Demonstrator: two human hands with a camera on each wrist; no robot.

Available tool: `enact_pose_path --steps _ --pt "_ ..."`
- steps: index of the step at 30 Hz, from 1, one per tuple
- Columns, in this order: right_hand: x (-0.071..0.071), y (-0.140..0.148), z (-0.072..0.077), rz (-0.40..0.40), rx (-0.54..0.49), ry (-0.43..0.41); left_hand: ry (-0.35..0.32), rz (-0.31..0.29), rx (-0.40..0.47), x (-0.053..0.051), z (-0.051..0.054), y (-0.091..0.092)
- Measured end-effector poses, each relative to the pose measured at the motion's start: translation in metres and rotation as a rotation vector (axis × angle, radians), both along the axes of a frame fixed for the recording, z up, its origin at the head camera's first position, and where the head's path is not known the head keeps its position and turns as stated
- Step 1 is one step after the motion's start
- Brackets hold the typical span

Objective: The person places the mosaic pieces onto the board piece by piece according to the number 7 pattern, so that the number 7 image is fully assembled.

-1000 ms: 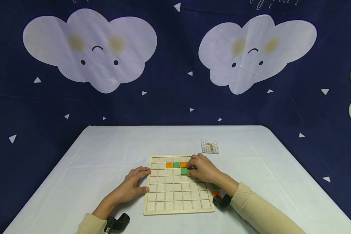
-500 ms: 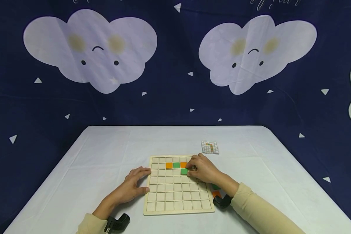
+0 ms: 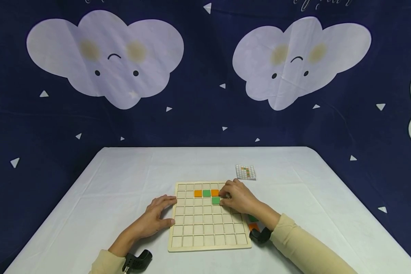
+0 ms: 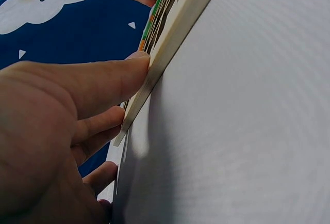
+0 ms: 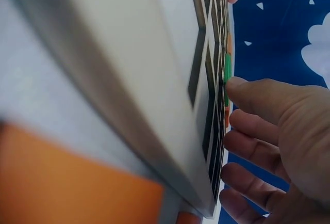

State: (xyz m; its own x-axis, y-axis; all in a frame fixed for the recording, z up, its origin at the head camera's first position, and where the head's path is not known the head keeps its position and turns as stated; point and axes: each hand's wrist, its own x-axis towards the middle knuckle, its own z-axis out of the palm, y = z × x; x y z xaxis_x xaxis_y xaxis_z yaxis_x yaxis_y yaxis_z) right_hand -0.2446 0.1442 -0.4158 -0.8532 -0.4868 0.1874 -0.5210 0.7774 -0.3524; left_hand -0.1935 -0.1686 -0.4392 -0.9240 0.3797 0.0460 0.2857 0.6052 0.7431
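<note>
against the board (image 3: 198, 229), left hand (image 3: 155, 214) spread, right hand (image 3: 239, 196) touching green tile (image 3: 215, 200)

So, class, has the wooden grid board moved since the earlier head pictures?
No. Judged against the pattern card in the head view, the wooden grid board shows no visible shift either way.

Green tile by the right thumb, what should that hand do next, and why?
Probably lift the right hand away and reach for the orange tile beside the board: the green tile looks settled in its square, and the card seems to show colours running further down.
</note>
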Motion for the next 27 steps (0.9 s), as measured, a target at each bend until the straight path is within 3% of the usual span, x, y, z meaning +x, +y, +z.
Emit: enact_pose_path --steps 27 --pt "0.006 0.013 0.015 -0.052 -0.067 0.026 0.015 -0.012 0.005 0.000 0.000 0.000"
